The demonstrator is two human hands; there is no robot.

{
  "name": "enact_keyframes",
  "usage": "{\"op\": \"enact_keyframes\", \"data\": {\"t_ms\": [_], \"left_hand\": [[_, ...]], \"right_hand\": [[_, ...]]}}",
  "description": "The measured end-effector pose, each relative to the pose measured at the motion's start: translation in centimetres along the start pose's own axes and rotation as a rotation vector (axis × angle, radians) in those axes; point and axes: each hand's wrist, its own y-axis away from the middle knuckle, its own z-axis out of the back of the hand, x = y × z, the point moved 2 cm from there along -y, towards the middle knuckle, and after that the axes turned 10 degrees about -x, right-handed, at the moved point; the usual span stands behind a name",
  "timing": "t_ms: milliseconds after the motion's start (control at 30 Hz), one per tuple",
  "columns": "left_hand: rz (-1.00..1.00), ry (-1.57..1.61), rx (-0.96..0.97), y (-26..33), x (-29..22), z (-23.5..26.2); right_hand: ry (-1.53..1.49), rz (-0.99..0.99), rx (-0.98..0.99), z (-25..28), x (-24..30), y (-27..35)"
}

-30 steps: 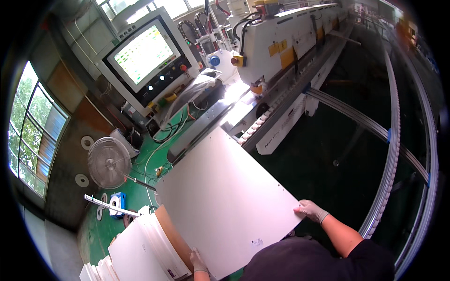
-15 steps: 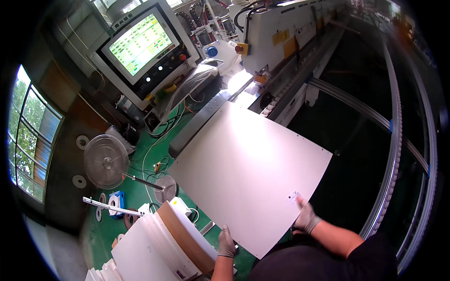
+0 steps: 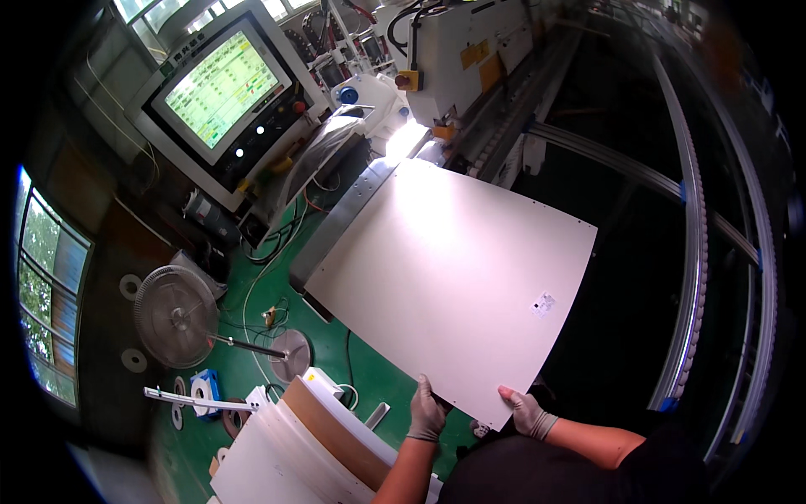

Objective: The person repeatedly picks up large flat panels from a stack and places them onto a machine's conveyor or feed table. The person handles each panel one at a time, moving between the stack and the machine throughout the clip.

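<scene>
A large white board (image 3: 453, 277) with a small printed label (image 3: 543, 304) stretches out in front of me. Small holes run along its edges. My left hand (image 3: 428, 413), in a thin grey glove, grips the near edge with the thumb upright against it and the fingers below. Near the closest corner, my right hand (image 3: 527, 413), gloved too, has its thumb on top of the board and the other fingers partly hidden. The board's far left edge lies over a grey metal machine bed (image 3: 336, 220).
A control panel with a lit screen (image 3: 225, 88) stands at far left. A standing fan (image 3: 176, 317) is on the green floor, near a stack of boards (image 3: 285, 454). To the right runs a metal roller frame (image 3: 693, 277); a long white machine (image 3: 462, 63) stands behind.
My right hand has slid from beside the label to the board's near corner, closer to my left hand. The board appears slightly turned, and the whole view has shifted.
</scene>
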Motion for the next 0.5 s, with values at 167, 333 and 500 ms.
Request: {"op": "enact_keyframes", "data": {"t_ms": [167,333,500], "left_hand": [[0.081,0.036,0.074,-0.3,-1.0,-1.1],[0.117,-0.030,0.049,-2.7,-0.8,-5.4],[0.129,-0.093,0.122,-6.5,-0.4,-10.2]], "right_hand": [[-0.079,-0.045,-0.061,0.4,0.1,-1.7],[-0.140,0.037,-0.199,3.6,0.8,-5.8],[-0.334,-0.050,-0.270,3.7,8.6,-7.2]]}}
